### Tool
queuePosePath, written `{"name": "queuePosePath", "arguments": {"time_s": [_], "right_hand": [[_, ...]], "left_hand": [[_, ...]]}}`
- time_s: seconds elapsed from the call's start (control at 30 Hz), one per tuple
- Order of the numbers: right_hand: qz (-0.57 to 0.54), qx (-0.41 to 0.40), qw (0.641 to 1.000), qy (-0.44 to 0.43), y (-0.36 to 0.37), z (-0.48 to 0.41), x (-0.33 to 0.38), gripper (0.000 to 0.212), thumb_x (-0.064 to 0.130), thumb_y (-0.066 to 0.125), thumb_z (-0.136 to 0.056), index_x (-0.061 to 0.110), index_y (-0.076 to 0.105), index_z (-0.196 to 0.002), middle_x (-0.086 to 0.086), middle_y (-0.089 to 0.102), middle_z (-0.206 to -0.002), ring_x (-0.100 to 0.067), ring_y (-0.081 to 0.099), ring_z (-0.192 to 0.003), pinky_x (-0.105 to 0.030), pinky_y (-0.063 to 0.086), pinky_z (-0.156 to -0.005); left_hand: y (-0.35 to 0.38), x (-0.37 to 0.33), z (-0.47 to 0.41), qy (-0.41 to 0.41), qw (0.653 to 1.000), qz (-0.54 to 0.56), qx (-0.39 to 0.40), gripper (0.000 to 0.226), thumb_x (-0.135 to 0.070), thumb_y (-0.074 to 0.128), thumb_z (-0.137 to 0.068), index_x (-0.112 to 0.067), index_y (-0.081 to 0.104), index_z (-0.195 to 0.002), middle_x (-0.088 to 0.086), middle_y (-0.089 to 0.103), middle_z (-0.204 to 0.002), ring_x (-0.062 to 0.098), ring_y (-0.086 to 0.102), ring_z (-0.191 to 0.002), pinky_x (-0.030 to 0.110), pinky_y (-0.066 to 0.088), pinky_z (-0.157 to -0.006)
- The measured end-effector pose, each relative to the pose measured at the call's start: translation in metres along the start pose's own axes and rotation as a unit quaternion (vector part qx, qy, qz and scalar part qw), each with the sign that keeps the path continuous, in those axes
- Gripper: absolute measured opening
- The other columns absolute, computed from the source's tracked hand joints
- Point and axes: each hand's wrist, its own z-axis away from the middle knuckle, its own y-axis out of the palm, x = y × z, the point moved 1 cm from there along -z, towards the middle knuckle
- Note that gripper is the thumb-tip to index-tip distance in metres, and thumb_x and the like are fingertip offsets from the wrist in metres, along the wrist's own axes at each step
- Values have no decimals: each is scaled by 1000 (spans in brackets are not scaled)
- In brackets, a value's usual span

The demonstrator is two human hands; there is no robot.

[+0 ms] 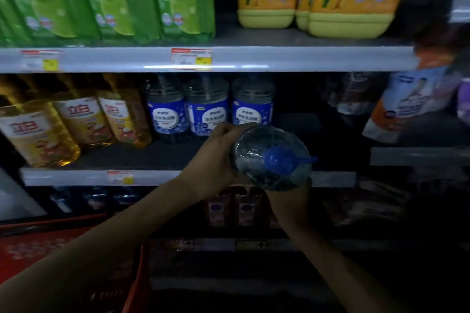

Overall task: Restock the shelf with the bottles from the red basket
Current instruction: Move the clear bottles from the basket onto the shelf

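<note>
1. The bottle (pixel 254 152) was held in the air in front of the middle shelf (pixel 330 178), cap (pixel 277 160) tipped toward the camera. It was not yet set down.
2. The left hand (pixel 216 157) was wrapped round the bottle's left side, fingers curled over the far edge. This was probably to steer it.
3. The right hand (pixel 287 201) cupped the bottle from below and was closed on it. It likely carried the weight. The light there was too dim to show each finger.
4. Three matching blue-label bottles (pixel 208 109) stood in a row at the back of the shelf, just beyond the held one. Dark open shelf lay to their right, judged the likely slot.
5. Yellow bottles (pixel 84 119) filled the shelf's left end, so there was no room there.
6. The basket (pixel 50 244) sat low on the left, below the left forearm, within easy reach for the next pick. Its contents were too dark to make out.
</note>
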Motion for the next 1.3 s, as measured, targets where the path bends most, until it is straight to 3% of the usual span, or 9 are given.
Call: {"name": "queuePosePath", "arguments": {"time_s": [0.13, 0.27, 0.33, 0.47, 0.57, 0.73, 0.87, 1.07, 1.3], "right_hand": [[4, -92, 995, -23, -22, -26, -12, 32, 19, 77, -87, 48, 66, -92, 23, 67, -82, 3, 63, -79, -38, 52, -81], [21, -118, 990, -68, -41, -50, -15, 44, -3, 84, -77, 21, 64, -107, 15, 69, -100, 10, 64, -94, -26, 55, -91], [26, -131, 989, -71, -53, -63, -15, 54, -13, 82, -74, 17, 61, -114, 13, 65, -108, 20, 61, -96, -6, 48, -85], [133, -42, 990, -30, -76, -85, -22, 41, 10, 83, -80, 14, 67, -117, 16, 66, -101, 17, 61, -85, -18, 55, -82], [153, -38, 987, -21, -85, -98, -23, 41, 21, 84, -78, 19, 66, -116, 22, 63, -93, 21, 59, -81, -3, 46, -69], [25, -92, 995, -14, -83, -121, -27, 70, -4, 90, -67, 9, 59, -129, 15, 67, -110, 15, 65, -92, -11, 54, -76], [-3, -93, 996, 4, -83, -150, -45, 74, 1, 92, -64, 10, 61, -131, -2, 73, -118, -15, 70, -108, -30, 59, -84], [51, -94, 994, 33, -82, -186, -62, 62, 6, 92, -63, 17, 69, -120, -3, 76, -110, -19, 73, -101, -38, 60, -85], [95, -94, 990, 40, -67, -218, -71, 42, 11, 83, -78, 12, 72, -119, -2, 75, -108, -17, 71, -96, -19, 54, -72]], "left_hand": [[29, -2, -38, 29, 999, -12, -4, 97, -24, 99, -63, -18, 51, -148, -13, 53, -125, 10, 50, -121, 1, 34, -99], [59, 1, -62, 19, 999, 46, -19, 91, -38, 93, -67, -21, 52, -146, -8, 63, -136, 11, 61, -125, 29, 52, -104], [72, 2, -71, 8, 997, 74, -25, 98, -47, 92, -65, -22, 48, -149, -11, 62, -137, 7, 60, -126, 27, 51, -106], [91, 6, -88, -13, 996, 75, -42, 94, -36, 91, -71, -32, 43, -152, -18, 57, -139, -8, 49, -125, 9, 43, -104], [109, 12, -98, -48, 990, 118, -61, 84, -34, 88, -78, -29, 47, -151, -14, 61, -141, -4, 54, -127, 17, 47, -104], [146, 16, -113, -149, 961, 204, -111, 62, -36, 82, -85, -21, 56, -140, -11, 69, -128, -3, 64, -113, 13, 53, -92], [173, 23, -127, -191, 929, 290, -124, 59, -36, 76, -91, -25, 53, -145, -23, 64, -123, -23, 57, -103, 1, 46, -84], [198, 46, -148, -213, 901, 347, -150, 64, -32, 77, -92, -29, 50, -149, -12, 68, -133, 1, 63, -120, 30, 52, -107], [212, 63, -167, -230, 898, 338, -161, 90, -52, 73, -80, -32, 33, -159, -8, 62, -143, 9, 59, -129, 42, 50, -111]]}}
